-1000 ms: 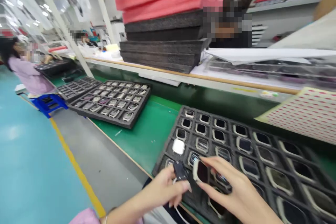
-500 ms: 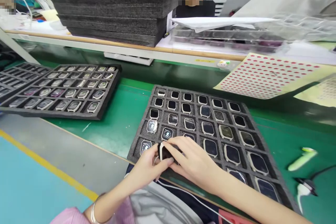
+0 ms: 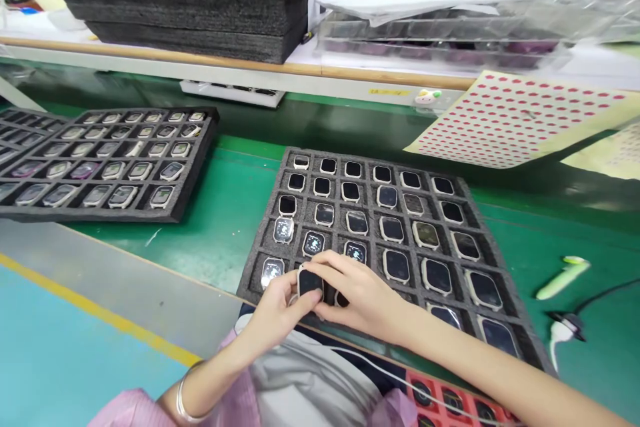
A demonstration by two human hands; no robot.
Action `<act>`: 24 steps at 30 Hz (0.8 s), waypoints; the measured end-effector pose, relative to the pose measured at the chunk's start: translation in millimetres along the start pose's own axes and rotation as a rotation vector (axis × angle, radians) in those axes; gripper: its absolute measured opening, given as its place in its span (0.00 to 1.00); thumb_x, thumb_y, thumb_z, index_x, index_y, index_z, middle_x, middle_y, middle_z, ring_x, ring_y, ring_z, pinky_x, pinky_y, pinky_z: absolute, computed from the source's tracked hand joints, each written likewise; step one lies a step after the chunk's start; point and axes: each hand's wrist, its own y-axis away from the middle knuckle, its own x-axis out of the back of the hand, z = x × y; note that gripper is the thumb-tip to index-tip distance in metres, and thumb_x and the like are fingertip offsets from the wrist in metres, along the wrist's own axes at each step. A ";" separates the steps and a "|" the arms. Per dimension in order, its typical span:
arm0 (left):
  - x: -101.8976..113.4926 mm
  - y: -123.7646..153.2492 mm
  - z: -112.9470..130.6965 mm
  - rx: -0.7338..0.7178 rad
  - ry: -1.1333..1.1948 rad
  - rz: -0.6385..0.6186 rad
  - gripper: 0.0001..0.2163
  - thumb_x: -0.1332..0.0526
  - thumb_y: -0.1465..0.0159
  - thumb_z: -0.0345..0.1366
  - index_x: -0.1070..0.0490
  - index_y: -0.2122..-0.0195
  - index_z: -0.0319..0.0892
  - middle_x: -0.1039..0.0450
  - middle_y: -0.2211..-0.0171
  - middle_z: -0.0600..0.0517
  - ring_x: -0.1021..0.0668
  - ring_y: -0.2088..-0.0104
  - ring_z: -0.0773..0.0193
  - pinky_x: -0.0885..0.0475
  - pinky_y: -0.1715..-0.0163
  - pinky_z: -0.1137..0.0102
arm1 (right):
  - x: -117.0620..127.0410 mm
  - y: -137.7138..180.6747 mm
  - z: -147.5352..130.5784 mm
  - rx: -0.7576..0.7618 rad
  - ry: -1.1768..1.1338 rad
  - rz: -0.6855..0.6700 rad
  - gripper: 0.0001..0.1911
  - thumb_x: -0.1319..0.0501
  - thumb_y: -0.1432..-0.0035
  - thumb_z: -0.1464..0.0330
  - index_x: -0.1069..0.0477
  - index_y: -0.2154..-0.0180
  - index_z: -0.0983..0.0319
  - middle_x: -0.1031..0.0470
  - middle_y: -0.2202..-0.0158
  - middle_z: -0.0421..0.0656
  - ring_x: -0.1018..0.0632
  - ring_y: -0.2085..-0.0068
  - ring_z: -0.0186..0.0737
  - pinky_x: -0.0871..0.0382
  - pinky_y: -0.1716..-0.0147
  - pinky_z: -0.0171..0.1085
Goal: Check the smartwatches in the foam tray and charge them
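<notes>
Between my two hands is a smartwatch [image 3: 310,282] with a dark screen and a pale frame, held over the near edge of a black foam tray [image 3: 254,260]. My left hand [image 3: 283,300] grips it from the left, thumb across its lower front. On the other side, my right hand [image 3: 357,290] has its fingers closed on the watch's upper and right edges. Rows of similar watch bodies fill the tray's cells. A few near my hands have lit faces, among them one watch [image 3: 273,272] left of my left hand and another [image 3: 313,243] just beyond.
Another foam tray of watches [image 3: 123,197] lies to the left. A green-handled tool [image 3: 563,278] and a white cable plug [image 3: 563,330] are at the right. Stacked foam [image 3: 190,7] stands on the shelf [image 3: 345,77]; a red tray [image 3: 435,387] sits below the table edge.
The watch in my hands has turned so its dark screen faces me more. My view has shifted down a little, showing more of the red tray and a lit watch beyond my right hand.
</notes>
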 end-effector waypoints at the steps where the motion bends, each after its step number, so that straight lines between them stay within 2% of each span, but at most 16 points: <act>1: 0.9 0.1 -1.0 0.011 0.016 -0.004 0.12 0.39 0.39 0.40 0.29 0.63 0.35 0.28 0.67 0.48 0.28 0.64 0.60 0.34 0.61 0.69 | -0.7 -0.1 0.6 -0.014 -0.057 0.005 0.17 0.40 0.43 0.72 0.35 0.50 0.64 0.32 0.56 0.48 0.28 0.57 0.43 0.29 0.57 0.41; 6: 2.5 2.1 -3.0 0.028 0.053 -0.030 0.13 0.39 0.39 0.42 0.29 0.63 0.35 0.29 0.68 0.49 0.29 0.65 0.61 0.35 0.63 0.70 | -4.2 0.8 1.5 -0.029 -0.195 0.030 0.17 0.39 0.45 0.73 0.34 0.53 0.64 0.33 0.58 0.47 0.29 0.60 0.41 0.29 0.60 0.40; 15: 2.6 4.7 0.4 0.018 0.042 -0.031 0.10 0.39 0.38 0.39 0.31 0.63 0.35 0.32 0.69 0.51 0.32 0.66 0.63 0.37 0.64 0.72 | -6.7 2.3 1.0 -0.022 -0.201 0.063 0.19 0.37 0.44 0.71 0.35 0.50 0.65 0.33 0.57 0.47 0.29 0.58 0.42 0.30 0.59 0.41; 24: 2.5 6.3 -2.0 -0.002 -0.006 -0.037 0.11 0.41 0.37 0.39 0.30 0.61 0.35 0.30 0.66 0.50 0.31 0.64 0.62 0.36 0.62 0.70 | -7.4 4.4 0.8 0.013 -0.160 0.079 0.19 0.37 0.42 0.67 0.35 0.50 0.66 0.32 0.57 0.48 0.30 0.58 0.42 0.31 0.58 0.42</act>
